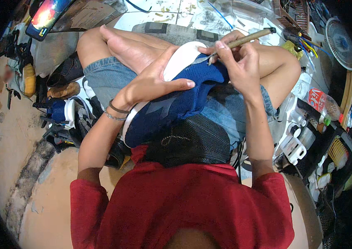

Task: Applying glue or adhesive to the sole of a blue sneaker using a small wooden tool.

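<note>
Blue shoe rests in left fingers, right fingers gripping a tool, above a cluttered floor.

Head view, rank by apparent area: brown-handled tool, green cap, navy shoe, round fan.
Largest to smallest, as seen:
1. navy shoe, partly covered by hands
2. round fan
3. brown-handled tool, long but thin
4. green cap

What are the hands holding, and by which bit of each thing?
The left hand grips a blue shoe by its side, thumb on the upper. The right hand holds a thin tool by its brown handle.
</note>
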{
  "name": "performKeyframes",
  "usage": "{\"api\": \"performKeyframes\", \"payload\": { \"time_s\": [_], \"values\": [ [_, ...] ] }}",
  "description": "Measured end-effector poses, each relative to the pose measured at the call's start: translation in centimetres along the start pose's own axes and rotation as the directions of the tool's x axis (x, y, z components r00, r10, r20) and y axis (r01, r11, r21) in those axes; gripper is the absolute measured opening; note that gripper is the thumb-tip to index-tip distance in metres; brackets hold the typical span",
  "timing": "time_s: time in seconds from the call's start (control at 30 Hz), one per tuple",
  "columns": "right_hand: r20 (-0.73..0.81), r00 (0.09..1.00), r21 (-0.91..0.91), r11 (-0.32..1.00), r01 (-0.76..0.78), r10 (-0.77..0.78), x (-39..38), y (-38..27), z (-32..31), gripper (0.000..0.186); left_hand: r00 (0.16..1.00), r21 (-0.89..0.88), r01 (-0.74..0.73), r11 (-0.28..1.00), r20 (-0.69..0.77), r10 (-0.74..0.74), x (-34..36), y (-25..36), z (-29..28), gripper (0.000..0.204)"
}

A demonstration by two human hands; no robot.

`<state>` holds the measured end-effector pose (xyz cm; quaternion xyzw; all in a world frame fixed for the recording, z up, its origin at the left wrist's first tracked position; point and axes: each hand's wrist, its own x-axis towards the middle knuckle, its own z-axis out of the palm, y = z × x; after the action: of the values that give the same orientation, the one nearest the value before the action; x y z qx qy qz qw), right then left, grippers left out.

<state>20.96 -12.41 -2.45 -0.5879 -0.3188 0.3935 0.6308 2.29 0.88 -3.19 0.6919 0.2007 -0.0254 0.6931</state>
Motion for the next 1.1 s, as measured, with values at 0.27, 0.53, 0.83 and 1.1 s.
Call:
{"api": "performKeyframes", "payload": {
  "time_s": [0.27, 0.53, 0.83, 1.1],
  "values": [
    [0.037, 0.999, -0.075, 0.996, 0.038, -0.035, 0.5, -0.3, -0.6, 0.014, 1.000, -0.014, 0.016, 1.000, 0.005, -0.016, 0.0, -0.2, 0.0, 0.086],
    [0.067, 0.998, 0.013, 1.000, -0.009, 0.008, 0.1, -0.8, -1.0, 0.014, 0.999, 0.015, 0.040, 0.999, 0.017, -0.040, 0.1, 0.1, -0.1, 0.087],
    [0.127, 0.990, -0.076, 0.995, 0.070, -0.060, -0.3, -0.7, 0.1, 0.012, 1.000, 0.008, -0.009, 1.000, -0.004, 0.009, 0.0, -0.3, 0.4, 0.084],
    [0.045, 0.998, -0.037, 0.999, 0.036, -0.034, -1.2, -0.7, 0.6, 0.012, 0.999, 0.097, -0.044, 0.994, -0.028, 0.046, -0.1, 0.3, 0.4, 0.080]
  ]
}}
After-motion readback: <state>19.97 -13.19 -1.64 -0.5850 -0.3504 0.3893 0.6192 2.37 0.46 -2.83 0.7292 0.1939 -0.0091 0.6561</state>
